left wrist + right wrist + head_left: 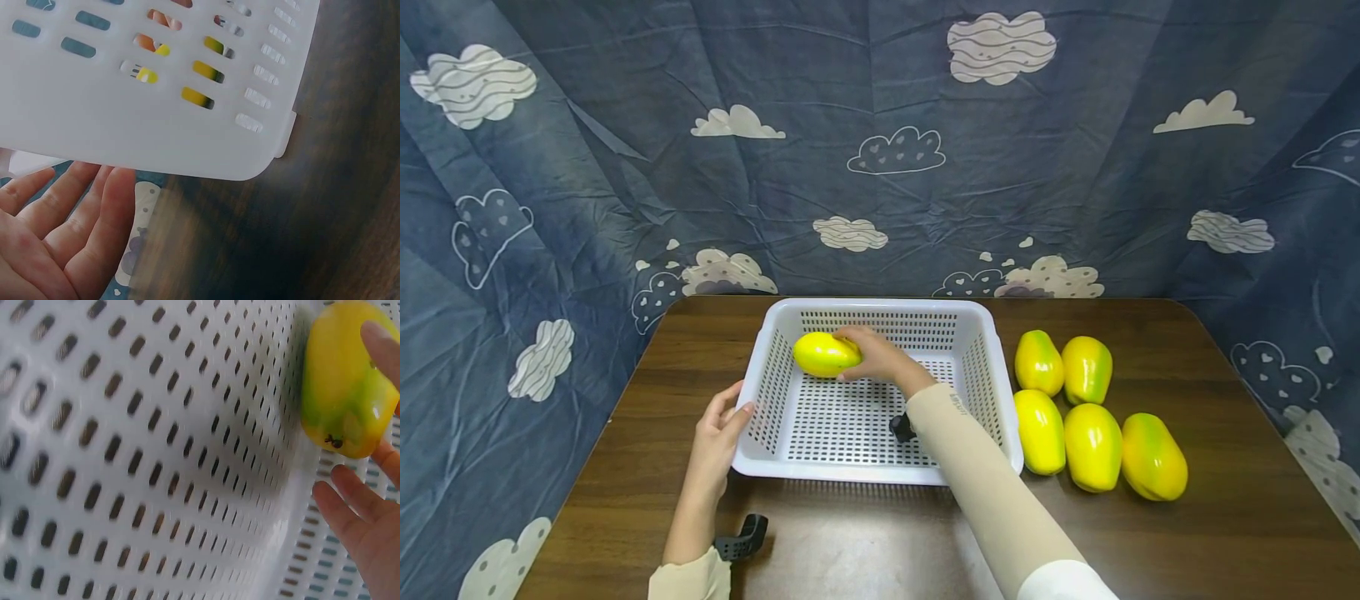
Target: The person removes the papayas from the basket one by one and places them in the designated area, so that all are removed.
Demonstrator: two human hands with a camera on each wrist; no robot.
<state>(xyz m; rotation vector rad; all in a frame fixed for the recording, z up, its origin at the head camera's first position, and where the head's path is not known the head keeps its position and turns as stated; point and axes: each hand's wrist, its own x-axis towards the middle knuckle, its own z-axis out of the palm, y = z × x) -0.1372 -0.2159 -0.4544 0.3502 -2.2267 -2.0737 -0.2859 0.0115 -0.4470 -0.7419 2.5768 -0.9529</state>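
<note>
Inside the white perforated plastic basket (880, 475), a yellow-green papaya (820, 356) lies on its side near the left wall. My right hand (876, 358) grips its right end; in the right wrist view the thumb (381, 347) rests over the papaya (344, 381), while two fingers stretch out below it. My left hand (718, 429) touches the basket's left rim from outside. Its fingers look fairly straight in the left wrist view, their tips against the edge of the basket (125, 131). How its thumb meets the rim is hidden there.
Several more papayas (1093, 446) sit on the brown wooden table (1150, 350), to the right of the basket. Black wrist-camera mounts (743, 537) show at both wrists. A dark blue cloth with clouds (880, 208) hangs behind the table.
</note>
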